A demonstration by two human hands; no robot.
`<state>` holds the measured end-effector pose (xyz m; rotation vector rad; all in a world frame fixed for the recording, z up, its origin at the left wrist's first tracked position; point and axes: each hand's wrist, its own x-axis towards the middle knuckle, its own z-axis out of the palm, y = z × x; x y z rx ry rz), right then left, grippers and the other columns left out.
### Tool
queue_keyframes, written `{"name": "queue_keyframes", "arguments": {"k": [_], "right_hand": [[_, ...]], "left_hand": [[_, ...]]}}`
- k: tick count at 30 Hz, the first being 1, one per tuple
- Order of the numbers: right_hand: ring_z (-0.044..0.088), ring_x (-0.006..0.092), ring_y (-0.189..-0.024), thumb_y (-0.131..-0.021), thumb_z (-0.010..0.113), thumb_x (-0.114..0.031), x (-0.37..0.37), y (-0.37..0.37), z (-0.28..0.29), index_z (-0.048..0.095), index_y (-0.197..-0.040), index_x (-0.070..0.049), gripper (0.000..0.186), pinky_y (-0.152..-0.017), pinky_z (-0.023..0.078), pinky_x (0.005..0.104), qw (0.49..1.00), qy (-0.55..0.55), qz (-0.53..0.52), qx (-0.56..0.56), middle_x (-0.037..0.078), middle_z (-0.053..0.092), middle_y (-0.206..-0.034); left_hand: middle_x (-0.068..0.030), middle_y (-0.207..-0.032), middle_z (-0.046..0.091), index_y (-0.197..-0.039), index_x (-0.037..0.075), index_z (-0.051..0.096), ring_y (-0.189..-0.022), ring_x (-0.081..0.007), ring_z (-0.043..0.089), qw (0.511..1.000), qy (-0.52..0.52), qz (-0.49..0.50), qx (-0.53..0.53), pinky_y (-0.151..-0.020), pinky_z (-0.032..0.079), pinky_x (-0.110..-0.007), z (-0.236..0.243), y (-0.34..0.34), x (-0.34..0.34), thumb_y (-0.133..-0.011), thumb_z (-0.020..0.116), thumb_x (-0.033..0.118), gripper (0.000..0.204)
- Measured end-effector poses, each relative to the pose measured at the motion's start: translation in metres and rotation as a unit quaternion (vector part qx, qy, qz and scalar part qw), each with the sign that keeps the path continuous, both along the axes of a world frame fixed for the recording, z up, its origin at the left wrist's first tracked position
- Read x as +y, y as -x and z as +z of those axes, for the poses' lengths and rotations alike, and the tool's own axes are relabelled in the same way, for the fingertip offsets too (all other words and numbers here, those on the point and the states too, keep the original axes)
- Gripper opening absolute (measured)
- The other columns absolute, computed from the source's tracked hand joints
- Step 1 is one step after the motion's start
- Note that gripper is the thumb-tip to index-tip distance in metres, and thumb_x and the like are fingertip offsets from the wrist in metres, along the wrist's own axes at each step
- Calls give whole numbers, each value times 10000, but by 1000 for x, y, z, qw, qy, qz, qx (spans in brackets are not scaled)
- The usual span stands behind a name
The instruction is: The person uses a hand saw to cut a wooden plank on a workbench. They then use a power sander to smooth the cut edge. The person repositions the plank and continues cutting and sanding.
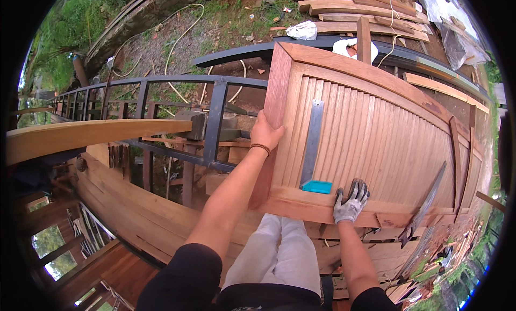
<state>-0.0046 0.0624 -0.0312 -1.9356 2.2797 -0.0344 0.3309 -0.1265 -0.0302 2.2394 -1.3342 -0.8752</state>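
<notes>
A louvered wooden door (365, 128) lies in front of me, its slats framed by reddish rails. My left hand (267, 133), bare with a beaded bracelet, grips the frame at the door's left end, thumb over the top face. My right hand (351, 201), in a grey-white glove with dark fingertips, lies on the near rail with its fingers spread. Between my hands a try square rests on the slats, its steel blade (313, 141) pointing away and its teal handle (317, 187) near the close rail. A handsaw (424, 206) lies across the near rail to the right.
A dark metal frame (217, 115) runs off to the left, with a long wooden beam (102, 136) crossing it. Stacked boards (371, 12) lie on the ground at the far side. Wooden strips (456, 160) lie across the door's right end. A pale hose (172, 47) curls over the dirt.
</notes>
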Motion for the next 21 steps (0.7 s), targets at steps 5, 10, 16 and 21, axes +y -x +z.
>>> {"name": "queue_keyframes", "arguments": {"k": [5, 10, 16, 21], "right_hand": [[266, 343, -1517, -965, 627, -408, 1, -1, -3, 371, -1564, -85, 727, -1264, 158, 544, 1000, 18, 8, 9, 156, 356, -1609], [299, 335, -1498, -959, 641, -414, 0, 1, -6, 434, -1516, -93, 675, -1250, 200, 528, 999, 41, 23, 10, 147, 390, -1581], [304, 330, -1494, -960, 641, -416, -1, 0, -6, 429, -1520, -94, 680, -1248, 202, 528, 999, 31, 17, 2, 149, 395, -1571], [261, 333, -1517, -969, 620, -436, -1, -2, -3, 383, -1562, -96, 723, -1259, 166, 528, 1000, 2, -2, 18, 154, 353, -1609]], "left_hand": [[-308, -1206, 667, -1369, -53, 453, -1145, -447, 650, 1000, -1, -8, 13, -988, 528, -471, -1, -4, -6, -709, 880, 378, 896], [-302, -1231, 659, -1343, -53, 471, -1157, -435, 648, 1000, -20, -4, 8, -1006, 522, -460, -2, -3, -2, -713, 885, 394, 876], [-307, -1261, 640, -1369, -56, 450, -1192, -430, 630, 1000, 0, -4, 1, -1025, 507, -458, -1, -1, 2, -729, 881, 398, 895], [-324, -1344, 582, -1430, -67, 377, -1243, -438, 594, 1000, -24, -9, 15, -1049, 484, -469, -3, -3, 2, -757, 863, 377, 942]]}}
